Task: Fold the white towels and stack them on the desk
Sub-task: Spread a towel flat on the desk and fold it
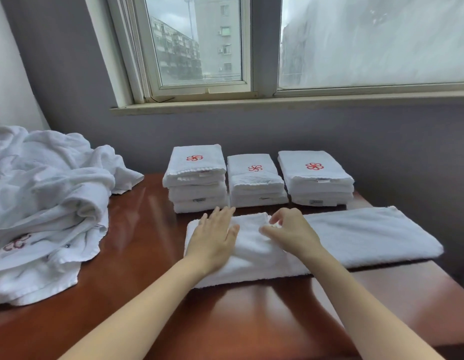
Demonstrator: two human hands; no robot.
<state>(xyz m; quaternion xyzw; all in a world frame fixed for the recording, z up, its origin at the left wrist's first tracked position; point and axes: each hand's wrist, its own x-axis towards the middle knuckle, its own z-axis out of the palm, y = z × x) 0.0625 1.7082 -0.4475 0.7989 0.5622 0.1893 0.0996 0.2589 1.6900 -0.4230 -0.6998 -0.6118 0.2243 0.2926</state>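
Three stacks of folded white towels stand in a row at the back of the bench (147, 255), a glossy reddish-brown top below a window (199, 48).

A heap of unfolded towels (43, 190) covers the bench's left end, with part of a red stitched emblem showing low on it.

Across the near right lies the long towel (368, 235), its left end doubled over on itself and its right end reaching to the bench's far right edge.

Behind it, the left stack (197, 178) is the tallest. The middle stack (255, 180) is just beside it, and the right stack (315, 178) is a little apart.

The left hand (212, 240) rests flat on the doubled end of the long towel, its grip apart with the fingers straight. The right hand (290, 229) is beside it, its grip clamped on the fold, thumb and curled fingers pinching the cloth.

Each stack's top towel bears a red pinwheel-flower emblem (194, 158) with no lettering. Small tags (316, 202) peek from the folded edges, their print too small to read.
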